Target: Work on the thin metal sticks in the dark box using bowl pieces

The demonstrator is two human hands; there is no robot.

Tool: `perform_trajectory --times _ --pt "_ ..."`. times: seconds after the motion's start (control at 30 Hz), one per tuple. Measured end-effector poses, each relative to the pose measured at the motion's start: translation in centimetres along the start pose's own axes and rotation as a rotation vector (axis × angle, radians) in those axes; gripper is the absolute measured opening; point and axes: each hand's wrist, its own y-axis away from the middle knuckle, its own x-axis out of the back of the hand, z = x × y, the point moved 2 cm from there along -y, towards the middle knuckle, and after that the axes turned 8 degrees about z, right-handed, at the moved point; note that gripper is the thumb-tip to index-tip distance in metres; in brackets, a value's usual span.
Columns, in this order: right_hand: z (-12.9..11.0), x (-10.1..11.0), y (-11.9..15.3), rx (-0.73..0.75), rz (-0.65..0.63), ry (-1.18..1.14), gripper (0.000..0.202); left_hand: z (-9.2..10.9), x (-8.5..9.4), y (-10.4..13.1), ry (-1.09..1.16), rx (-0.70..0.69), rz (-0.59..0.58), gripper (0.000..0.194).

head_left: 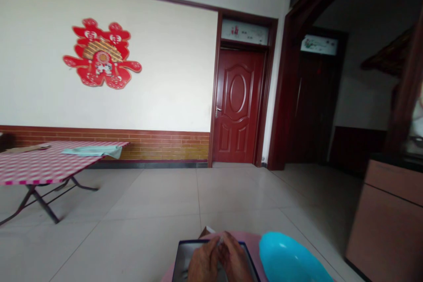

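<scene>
My left hand (202,262) and my right hand (234,257) are together at the bottom centre, over a shallow box (181,259) with a dark blue rim and a pale inside. Both hands have their fingers pinched, with a small whitish thing (220,240) showing between the fingertips, too small to name. The box lies on a pink round surface (253,246). Right of the box on the same surface is a bright blue plastic basin (287,257), cut off by the lower edge of the view.
A folding table (49,158) with a checked cover and a light green cloth (95,151) stands at the left. A brown cabinet (386,224) is at the right. Behind are a red door (238,105) and a red wall decoration (103,55).
</scene>
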Motion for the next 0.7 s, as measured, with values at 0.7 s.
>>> perform_trajectory --times 0.7 --pt "0.05 -0.09 -0.03 -0.036 -0.036 0.093 0.042 -0.08 0.01 0.20 0.010 0.083 0.069 0.031"
